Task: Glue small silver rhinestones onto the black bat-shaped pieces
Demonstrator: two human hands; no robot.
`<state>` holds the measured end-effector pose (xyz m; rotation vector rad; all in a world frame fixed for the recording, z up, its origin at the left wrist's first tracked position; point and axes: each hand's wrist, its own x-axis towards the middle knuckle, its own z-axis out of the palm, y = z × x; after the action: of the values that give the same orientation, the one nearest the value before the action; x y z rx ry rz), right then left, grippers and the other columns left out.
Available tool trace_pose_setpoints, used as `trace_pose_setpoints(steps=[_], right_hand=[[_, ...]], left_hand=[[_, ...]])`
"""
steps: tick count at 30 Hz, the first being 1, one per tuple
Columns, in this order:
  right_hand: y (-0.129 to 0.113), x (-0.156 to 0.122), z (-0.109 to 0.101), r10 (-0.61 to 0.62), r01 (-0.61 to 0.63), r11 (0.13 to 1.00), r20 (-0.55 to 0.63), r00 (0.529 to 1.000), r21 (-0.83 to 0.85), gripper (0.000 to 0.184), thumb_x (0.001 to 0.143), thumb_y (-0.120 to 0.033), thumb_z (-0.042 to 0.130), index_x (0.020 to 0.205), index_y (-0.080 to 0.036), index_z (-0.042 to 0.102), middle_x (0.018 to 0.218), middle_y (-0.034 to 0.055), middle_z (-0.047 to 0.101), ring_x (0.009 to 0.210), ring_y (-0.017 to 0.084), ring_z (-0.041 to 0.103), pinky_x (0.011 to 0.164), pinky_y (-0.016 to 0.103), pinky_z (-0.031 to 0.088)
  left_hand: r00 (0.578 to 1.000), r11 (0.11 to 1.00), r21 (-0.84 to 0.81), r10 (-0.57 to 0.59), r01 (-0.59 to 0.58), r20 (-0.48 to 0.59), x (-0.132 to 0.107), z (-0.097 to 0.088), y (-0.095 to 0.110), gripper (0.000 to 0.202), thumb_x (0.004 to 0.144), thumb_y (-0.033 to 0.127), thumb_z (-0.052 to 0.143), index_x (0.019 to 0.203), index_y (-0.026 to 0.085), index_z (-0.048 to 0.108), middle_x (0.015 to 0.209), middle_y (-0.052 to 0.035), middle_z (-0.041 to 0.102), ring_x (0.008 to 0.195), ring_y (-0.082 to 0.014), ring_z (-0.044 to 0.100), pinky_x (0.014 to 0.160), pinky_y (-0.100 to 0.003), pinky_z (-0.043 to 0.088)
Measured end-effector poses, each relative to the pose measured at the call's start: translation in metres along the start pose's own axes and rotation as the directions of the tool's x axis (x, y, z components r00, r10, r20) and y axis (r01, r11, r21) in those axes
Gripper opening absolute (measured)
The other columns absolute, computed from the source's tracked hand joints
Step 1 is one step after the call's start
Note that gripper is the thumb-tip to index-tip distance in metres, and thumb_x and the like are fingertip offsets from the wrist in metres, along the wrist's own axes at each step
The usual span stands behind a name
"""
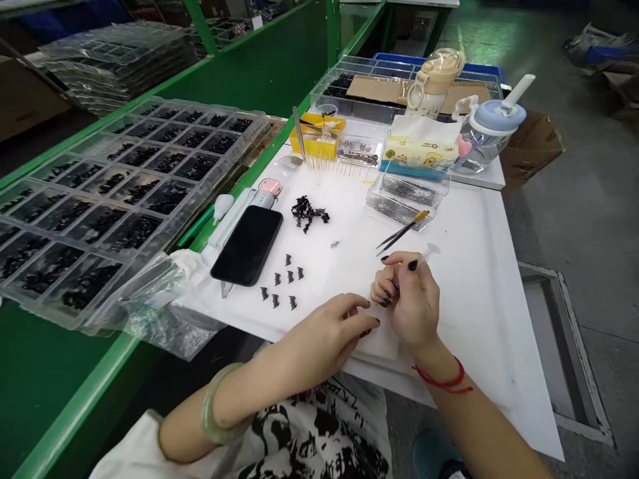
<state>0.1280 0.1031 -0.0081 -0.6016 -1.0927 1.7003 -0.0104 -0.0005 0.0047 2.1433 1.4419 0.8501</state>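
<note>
My right hand point(412, 299) is closed around a slim syringe, whose translucent plunger end point(430, 250) sticks out above the fist. A small orange tip shows below the fingers. Close by on the left, my left hand point(344, 326) has its thumb and fingers apart and curved, with nothing visible between them. Beyond the right hand, black tweezers point(402, 233) lean on a clear plastic lid point(407, 199). Left of the hands, several small black parts point(290, 277) stand in loose rows on the white board point(339, 279). Farther back is a tangled pile of black parts point(307, 211).
A black phone point(247, 245) lies at the board's left. Behind stand a yellow box point(319, 136), a tissue pack point(422, 150), a blue-lidded jug point(492, 130) and a beige cup point(432, 86). A compartment tray point(124, 179) of black parts fills the left side.
</note>
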Motion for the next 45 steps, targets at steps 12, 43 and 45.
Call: trace_pose_setpoints(steps=[12, 43, 45], right_hand=[[-0.027, 0.013, -0.008, 0.095, -0.062, 0.977, -0.153, 0.984, 0.202, 0.030, 0.100, -0.056, 0.069, 0.087, -0.028, 0.070, 0.054, -0.0093, 0.035, 0.044, 0.009, 0.023, 0.044, 0.021, 0.027], [-0.048, 0.027, -0.008, 0.487, -0.454, 0.837, -0.037, 0.873, 0.306, 0.077, 0.090, -0.056, 0.077, 0.055, -0.019, 0.018, 0.042, -0.0074, 0.009, 0.036, 0.005, 0.015, 0.033, 0.022, 0.023], [-0.048, 0.027, -0.007, 0.503, -0.461, 0.833, -0.071, 0.861, 0.307, 0.075, 0.093, -0.061, 0.072, 0.054, -0.019, 0.023, 0.041, -0.0072, 0.011, 0.035, 0.005, 0.016, 0.033, 0.021, 0.025]], left_hand=[[0.979, 0.988, -0.073, -0.142, 0.132, -0.145, -0.008, 0.013, 0.006, 0.016, 0.096, 0.007, 0.065, 0.111, 0.011, 0.062, 0.123, -0.0209, 0.065, 0.121, -0.0316, 0.071, 0.098, -0.039, 0.066], [0.951, 0.967, -0.033, -0.255, 0.253, -0.176, -0.003, -0.002, 0.013, 0.016, 0.090, 0.010, 0.081, 0.100, 0.013, 0.069, 0.121, -0.0125, 0.065, 0.092, -0.0132, 0.068, 0.087, -0.024, 0.065], [0.951, 0.968, -0.040, -0.252, 0.249, -0.178, -0.004, -0.003, 0.014, 0.016, 0.090, 0.011, 0.082, 0.097, 0.014, 0.068, 0.121, -0.0125, 0.065, 0.088, -0.0132, 0.066, 0.083, -0.026, 0.066]])
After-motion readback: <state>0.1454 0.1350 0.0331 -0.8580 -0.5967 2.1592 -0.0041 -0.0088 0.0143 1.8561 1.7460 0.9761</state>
